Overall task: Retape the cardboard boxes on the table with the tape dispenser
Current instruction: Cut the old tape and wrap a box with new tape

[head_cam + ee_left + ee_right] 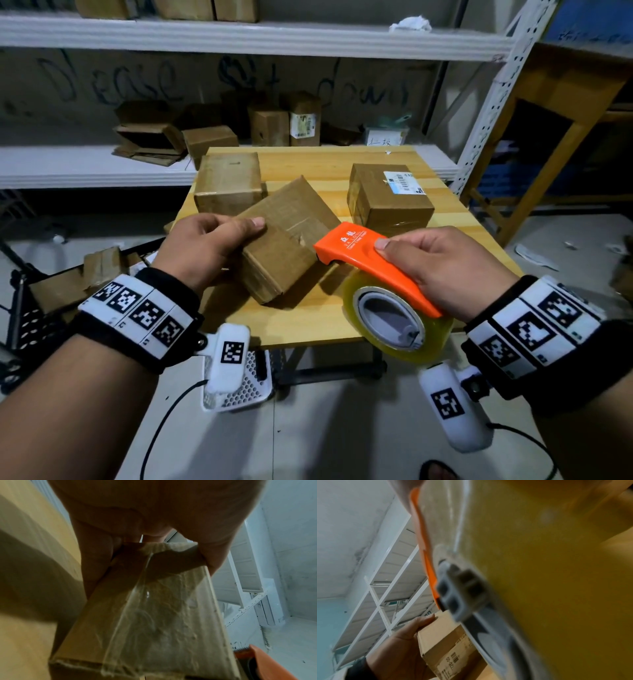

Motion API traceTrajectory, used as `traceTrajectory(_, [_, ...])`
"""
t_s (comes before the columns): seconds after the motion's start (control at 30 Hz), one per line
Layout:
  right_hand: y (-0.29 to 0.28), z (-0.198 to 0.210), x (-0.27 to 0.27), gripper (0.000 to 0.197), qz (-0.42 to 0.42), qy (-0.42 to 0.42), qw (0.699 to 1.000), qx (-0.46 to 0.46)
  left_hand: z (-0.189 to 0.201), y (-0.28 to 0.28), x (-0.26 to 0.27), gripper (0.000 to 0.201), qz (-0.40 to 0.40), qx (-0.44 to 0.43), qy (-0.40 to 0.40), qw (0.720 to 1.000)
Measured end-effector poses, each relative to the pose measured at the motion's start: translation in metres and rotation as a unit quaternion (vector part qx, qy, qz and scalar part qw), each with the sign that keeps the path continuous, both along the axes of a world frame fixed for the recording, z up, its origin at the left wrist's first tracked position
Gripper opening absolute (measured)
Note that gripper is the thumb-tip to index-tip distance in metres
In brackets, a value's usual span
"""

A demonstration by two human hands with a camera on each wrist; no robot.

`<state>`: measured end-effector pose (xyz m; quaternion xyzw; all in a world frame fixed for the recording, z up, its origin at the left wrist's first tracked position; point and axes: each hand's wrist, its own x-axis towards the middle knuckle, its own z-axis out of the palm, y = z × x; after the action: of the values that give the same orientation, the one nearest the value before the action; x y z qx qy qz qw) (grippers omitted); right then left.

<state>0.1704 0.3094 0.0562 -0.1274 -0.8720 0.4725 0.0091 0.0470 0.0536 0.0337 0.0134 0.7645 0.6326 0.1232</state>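
My left hand [212, 240] grips a brown cardboard box [284, 240], tilted up off the wooden table [308, 318], thumb on its top face. In the left wrist view the box [154, 615] shows old wrinkled clear tape along its face, with my fingers [96, 561] round its far end. My right hand [442, 260] holds the orange tape dispenser [370, 253] with its clear tape roll [397, 322]; the dispenser's nose touches the box's right edge. The right wrist view shows the roll [539, 574] close up, the orange dispenser [423, 534], the box [447, 642] and my left hand [399, 649].
Two more cardboard boxes stand on the table, one at the back left [228, 183] and one with a label at the back right [387, 195]. White metal shelves [239, 37] behind hold several boxes. A wooden stool [561, 113] stands at right, a black crate [41, 308] at left.
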Motion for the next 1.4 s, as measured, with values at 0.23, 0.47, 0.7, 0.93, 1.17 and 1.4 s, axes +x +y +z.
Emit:
traceTrajectory(0.23, [-0.008, 0.0, -0.004, 0.041, 0.003, -0.022, 0.999, 0.029, 0.004, 0.003, 0.005, 0.04, 0.016, 0.003, -0.02, 1.0])
traceTrajectory(0.47, [-0.012, 0.003, -0.012, 0.046, 0.003, -0.031, 0.998, 0.062, 0.0, 0.006, 0.014, 0.029, 0.047, -0.007, -0.096, 0.994])
traceTrajectory(0.7, [-0.011, 0.002, -0.014, 0.047, 0.002, -0.031, 0.996, 0.078, -0.013, -0.002, -0.002, 0.049, -0.035, -0.252, 0.299, 0.92])
traceTrajectory(0.93, [-0.011, 0.002, -0.014, 0.046, -0.001, -0.033, 0.996, 0.077, -0.011, 0.012, 0.013, 0.129, -0.228, -0.444, 0.313, 0.808])
traceTrajectory(1.17, [-0.008, 0.002, -0.009, 0.05, 0.005, -0.032, 0.997, 0.069, -0.021, 0.019, 0.007, 0.127, -0.195, -0.453, 0.335, 0.803])
traceTrajectory(1.4, [0.001, 0.004, 0.004, 0.047, 0.002, -0.039, 0.998, 0.057, -0.019, 0.022, 0.01, 0.122, -0.191, -0.451, 0.322, 0.81])
